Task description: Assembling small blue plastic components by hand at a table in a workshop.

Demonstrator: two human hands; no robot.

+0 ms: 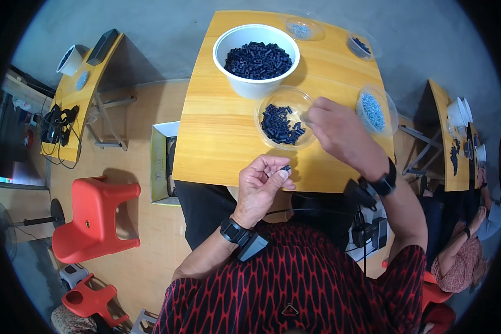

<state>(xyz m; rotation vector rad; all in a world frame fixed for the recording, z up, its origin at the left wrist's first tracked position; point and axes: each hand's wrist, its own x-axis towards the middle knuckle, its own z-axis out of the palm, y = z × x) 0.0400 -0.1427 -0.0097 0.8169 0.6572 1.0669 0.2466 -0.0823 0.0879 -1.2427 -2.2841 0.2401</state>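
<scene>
My left hand [261, 181] is closed just off the table's near edge, pinching a small black plastic piece [285, 167] between thumb and fingers. Over the right rim of a clear round bowl [301, 98], my right hand [335, 127] is closed with its fingers bent down. Whatever it may hold is hidden. Many short black tube-like pieces [281, 123] lie in that bowl. Behind it stands a white tub [221, 55] filled with similar black pieces [258, 60]. To the right of my right hand, a clear container holds small silvery screw-like pieces [372, 111].
The wooden table [211, 133] also bears a clear tub of silvery bits [300, 30] and a small cup of black pieces [360, 47] at its far side. A red chair [89, 222] and an open box [162, 161] stand left. People sit at the right [456, 253].
</scene>
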